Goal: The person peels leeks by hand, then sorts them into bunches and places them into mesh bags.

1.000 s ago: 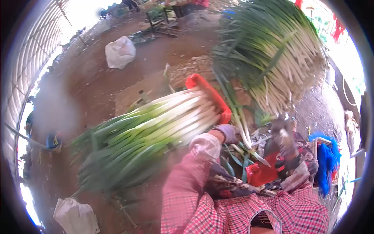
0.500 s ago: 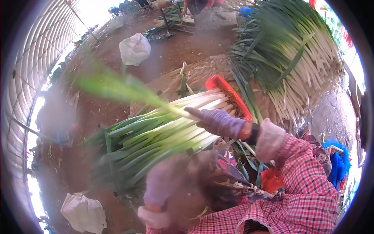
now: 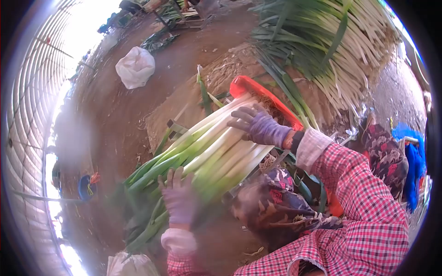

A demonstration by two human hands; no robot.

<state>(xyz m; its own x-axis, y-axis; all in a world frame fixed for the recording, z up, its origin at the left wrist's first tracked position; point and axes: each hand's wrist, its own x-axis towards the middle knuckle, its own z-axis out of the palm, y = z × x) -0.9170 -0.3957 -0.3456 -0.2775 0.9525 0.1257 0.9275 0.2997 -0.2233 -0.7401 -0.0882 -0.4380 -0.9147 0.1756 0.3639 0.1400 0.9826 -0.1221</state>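
The onions (image 3: 207, 156) lie aslant across the middle, white stems toward 1 o'clock and green leaves toward 7 or 8, all pointing the same way; the red board (image 3: 271, 101), between 1 and 2 o'clock, stands right at their root ends, so it probably serves as a stop that keeps those ends level. The right hand (image 3: 262, 129), between 2 and 3 o'clock, rests over the white stems just beside the board with its grip spread, fingers apart and clamped on nothing, as if steadying the stems from above. The left hand (image 3: 178, 200), at 7 o'clock, is a little blurred; its grip is spread too, fingers reaching over the leaves, and that placing would suit holding the loose side in. Both hands wear purplish gloves, likely against dirt and sap. A metal bracket (image 3: 177, 130) juts out beside the stems between 9 and 10 o'clock, perhaps part of a support under them. The big pile (image 3: 317, 50), between 1 and 2 o'clock, lies farther off, beyond a tan sheet (image 3: 230, 66) that may keep the soil away. A white bag (image 3: 135, 67) sits at 10 o'clock, blue netting (image 3: 412, 165) at 3. No brand or label is legible; the pink marks on the camouflage trousers (image 3: 294, 211) are too small to read
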